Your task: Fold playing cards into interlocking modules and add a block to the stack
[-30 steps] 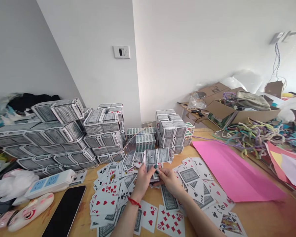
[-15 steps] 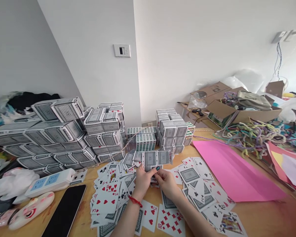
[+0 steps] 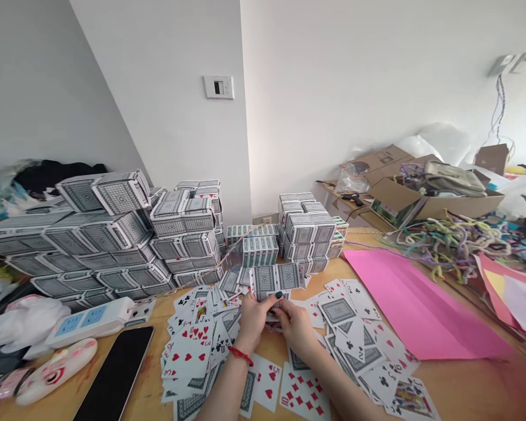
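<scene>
My left hand (image 3: pixel 253 318) and my right hand (image 3: pixel 294 323) meet over the middle of the wooden table (image 3: pixel 464 386). Both have fingers closed on a small stack of playing cards (image 3: pixel 274 304) held between them, backs showing. A red string circles my left wrist. Loose playing cards (image 3: pixel 193 345) lie scattered face up and face down around and under my hands. A short row of card packs (image 3: pixel 276 276) stands just beyond my fingers.
Stacked card boxes (image 3: pixel 114 240) fill the back left, more card boxes (image 3: pixel 307 231) stand at centre. A power strip (image 3: pixel 90 318), a dark phone (image 3: pixel 116 377) and a pink toy (image 3: pixel 55 371) lie left. Pink paper (image 3: pixel 403 304), tangled cords (image 3: pixel 447 242) and a cardboard box (image 3: pixel 425 202) sit right.
My hands have lowered slightly and drawn the held cards down closer to the table. The view has shifted a little to the left.
</scene>
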Motion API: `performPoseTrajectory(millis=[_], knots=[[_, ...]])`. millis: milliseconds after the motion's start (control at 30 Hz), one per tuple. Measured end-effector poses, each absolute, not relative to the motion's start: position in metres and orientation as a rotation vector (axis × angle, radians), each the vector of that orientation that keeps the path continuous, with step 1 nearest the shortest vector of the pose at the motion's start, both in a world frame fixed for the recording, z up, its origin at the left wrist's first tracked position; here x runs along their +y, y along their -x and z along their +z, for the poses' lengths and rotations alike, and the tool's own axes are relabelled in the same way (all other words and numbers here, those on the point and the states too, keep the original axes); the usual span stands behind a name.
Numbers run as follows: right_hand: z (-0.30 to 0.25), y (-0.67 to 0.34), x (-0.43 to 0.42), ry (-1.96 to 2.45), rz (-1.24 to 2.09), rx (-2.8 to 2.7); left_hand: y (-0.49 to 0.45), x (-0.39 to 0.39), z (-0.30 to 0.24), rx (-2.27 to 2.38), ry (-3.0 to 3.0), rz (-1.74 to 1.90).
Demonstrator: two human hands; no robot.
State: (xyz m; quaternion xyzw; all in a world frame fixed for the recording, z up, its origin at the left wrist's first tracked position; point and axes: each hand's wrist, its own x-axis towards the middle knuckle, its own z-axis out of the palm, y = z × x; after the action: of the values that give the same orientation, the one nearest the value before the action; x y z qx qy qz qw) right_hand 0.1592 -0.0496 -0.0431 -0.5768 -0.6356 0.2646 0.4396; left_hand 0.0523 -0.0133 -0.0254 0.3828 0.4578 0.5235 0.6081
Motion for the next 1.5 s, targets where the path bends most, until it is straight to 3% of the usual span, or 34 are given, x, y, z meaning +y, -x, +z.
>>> performPoseTrajectory(millis=[133, 767, 1133, 1367, 1500], knots=[[-0.047, -0.159, -0.047, 1.357, 0.863, -1.44, -0.05, -0.011, -0.02, 1.001, -0.988, 1.174], [-0.045, -0.17, -0.04, 1.247, 0.89, -1.064, -0.039, -0.004, -0.022, 0.979, -1.081, 1.287], [-0.045, -0.191, -0.038, 1.196, 0.938, -0.826, -0.02, -0.01, 0.0, 0.208, -0.543, 0.814], [-0.035, -0.188, -0.041, 1.157, 0.991, -0.905, -0.011, -0.01, -0.007, 0.438, -0.479, 0.642], [-0.038, -0.19, -0.04, 1.199, 0.99, -0.856, -0.014, -0.007, -0.009, 0.7, -0.44, 0.796]])
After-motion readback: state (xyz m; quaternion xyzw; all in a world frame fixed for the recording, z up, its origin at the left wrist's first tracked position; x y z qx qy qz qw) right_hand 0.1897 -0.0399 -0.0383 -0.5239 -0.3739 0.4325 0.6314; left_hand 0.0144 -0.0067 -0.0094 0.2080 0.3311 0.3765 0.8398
